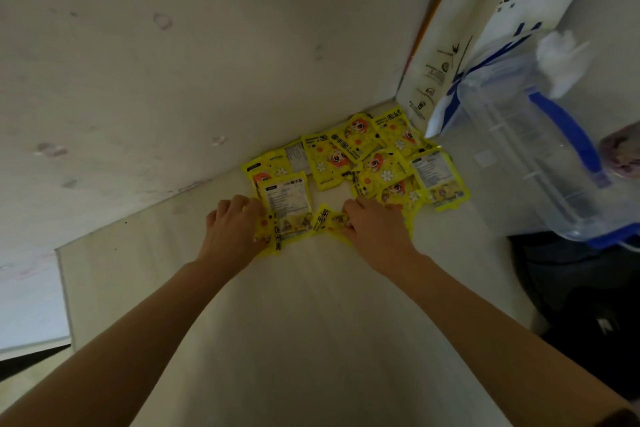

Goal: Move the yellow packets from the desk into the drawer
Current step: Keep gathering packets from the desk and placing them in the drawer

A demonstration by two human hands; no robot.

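Several yellow packets (360, 158) with cartoon prints lie spread on the pale desk (311, 322), pushed into the corner against the wall. My left hand (232, 229) rests on the left side of the pile, fingers curled on a packet showing its white label (287, 204). My right hand (375, 229) presses down on the near right packets, its fingers closed around a small crumpled packet (327, 218). No drawer is in view.
A white paper coffee bag (485, 28) stands at the back right. A clear plastic box with blue handle (540, 149) sits right of the packets. Dark items (588, 305) lie at the right desk edge. The desk's left edge (62, 288) drops off.
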